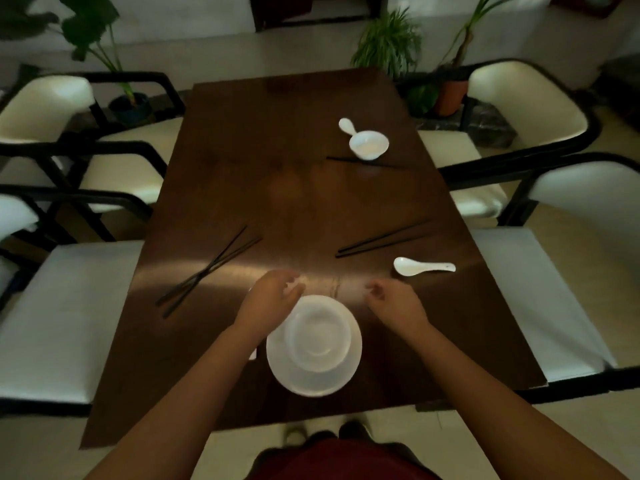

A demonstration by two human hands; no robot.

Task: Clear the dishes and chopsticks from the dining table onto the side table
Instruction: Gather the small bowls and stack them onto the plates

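— Between my two hands, what stands on the dining table [294, 133]?

— A white bowl [320, 332] nested on a white plate [313, 375], near the table edge closest to me. My left hand [268, 303] sits at the bowl's far left rim with fingers loosely curled; whether they touch the rim, I cannot tell. My right hand [394, 303] hovers just right of the bowl, fingers also loosely curled, holding nothing.

— And beyond the hands?

— Left of my left hand, a crossed bundle of black chopsticks [207, 271] lies on the wood. Ahead of my right hand, a second pair of chopsticks [381, 239] lies flat; just past that hand to the right, a white soup spoon [420, 266]. Far ahead, well apart from both hands, a small white bowl [369, 144] stands with another white spoon [347, 127] touching its far left rim and a third pair of black chopsticks [346, 160] at its near side.

— Surroundings?

— Cream-cushioned chairs [540, 109] flank both sides; potted plants [389, 43] stand beyond the far end.
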